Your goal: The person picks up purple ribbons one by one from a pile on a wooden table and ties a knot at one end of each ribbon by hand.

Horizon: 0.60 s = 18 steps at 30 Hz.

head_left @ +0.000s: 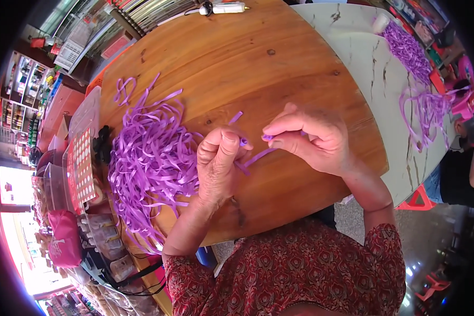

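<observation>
Over the wooden table, my left hand (221, 160) pinches a narrow purple ribbon (260, 155) between thumb and fingers. A small rolled or folded bit of the ribbon shows at the fingertips, and a short end sticks up beyond them. My right hand (313, 139) is closed in a pinch on purple ribbon too, a little to the right of the left hand. The strip slants between the two hands; whether both hold the same piece I cannot tell. Beside my left hand lies a large tangled heap of purple ribbons (147, 152).
The wooden table (279, 68) has a white glue gun (224, 8) at its far edge. A marbled white table (347, 31) adjoins on the right, bearing more purple ribbons (405, 50). Clear plastic boxes, a dotted sheet (81, 166) and a pink pouch (64, 239) stand at the left.
</observation>
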{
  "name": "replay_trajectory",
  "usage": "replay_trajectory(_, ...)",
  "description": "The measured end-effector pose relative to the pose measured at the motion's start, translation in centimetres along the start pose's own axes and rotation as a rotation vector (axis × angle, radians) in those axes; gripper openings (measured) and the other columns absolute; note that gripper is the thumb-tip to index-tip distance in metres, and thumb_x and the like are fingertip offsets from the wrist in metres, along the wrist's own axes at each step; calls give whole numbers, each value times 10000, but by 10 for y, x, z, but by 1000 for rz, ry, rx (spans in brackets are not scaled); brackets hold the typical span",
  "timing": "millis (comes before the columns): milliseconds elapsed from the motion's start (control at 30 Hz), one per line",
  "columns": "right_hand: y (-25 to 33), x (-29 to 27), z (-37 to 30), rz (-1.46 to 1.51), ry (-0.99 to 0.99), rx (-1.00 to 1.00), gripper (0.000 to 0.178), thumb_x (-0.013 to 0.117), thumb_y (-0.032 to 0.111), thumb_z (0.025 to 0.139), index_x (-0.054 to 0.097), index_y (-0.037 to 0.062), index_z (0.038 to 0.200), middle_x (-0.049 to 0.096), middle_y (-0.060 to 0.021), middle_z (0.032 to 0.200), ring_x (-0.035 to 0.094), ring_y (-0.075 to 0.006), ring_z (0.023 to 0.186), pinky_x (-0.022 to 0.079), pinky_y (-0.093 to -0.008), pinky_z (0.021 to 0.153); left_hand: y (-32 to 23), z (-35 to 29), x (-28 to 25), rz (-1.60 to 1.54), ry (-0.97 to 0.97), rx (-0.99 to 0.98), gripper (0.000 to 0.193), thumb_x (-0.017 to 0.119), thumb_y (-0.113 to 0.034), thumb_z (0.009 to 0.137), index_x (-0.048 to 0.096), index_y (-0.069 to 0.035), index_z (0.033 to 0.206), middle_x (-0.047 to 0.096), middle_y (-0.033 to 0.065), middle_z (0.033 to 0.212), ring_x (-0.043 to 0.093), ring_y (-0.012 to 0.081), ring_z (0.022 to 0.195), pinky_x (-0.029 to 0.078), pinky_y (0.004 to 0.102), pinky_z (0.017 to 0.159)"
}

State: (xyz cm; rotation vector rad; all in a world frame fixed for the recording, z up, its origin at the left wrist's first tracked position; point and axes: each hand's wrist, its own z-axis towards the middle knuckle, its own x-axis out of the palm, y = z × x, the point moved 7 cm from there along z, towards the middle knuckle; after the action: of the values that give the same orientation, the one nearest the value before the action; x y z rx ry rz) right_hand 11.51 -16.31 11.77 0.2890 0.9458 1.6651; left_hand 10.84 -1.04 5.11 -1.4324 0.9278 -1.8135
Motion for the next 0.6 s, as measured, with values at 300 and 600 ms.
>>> replay_trajectory(300, -5, 6, 0, -2, -85, 30, 212, 733, -30, 711, 680, 17, 912, 641, -76, 833, 611, -165, 726, 477, -266, 593, 8, 2, 16, -18, -31, 26, 183, 577, -201, 933, 608, -54, 828, 552, -27, 750, 415, 41, 599, 346, 201, 538)
replay_trajectory(600, -7, 0, -3, -84, -106, 10, 231, 732, -35, 709, 691, 26, 927, 637, -79, 840, 602, -161, 707, 455, -256, 557, -17, -4, 26, 574, 94, 285, 98, 581, -103, 911, 600, -10, 936, 500, 13, 791, 414, 91, 660, 333, 228, 585)
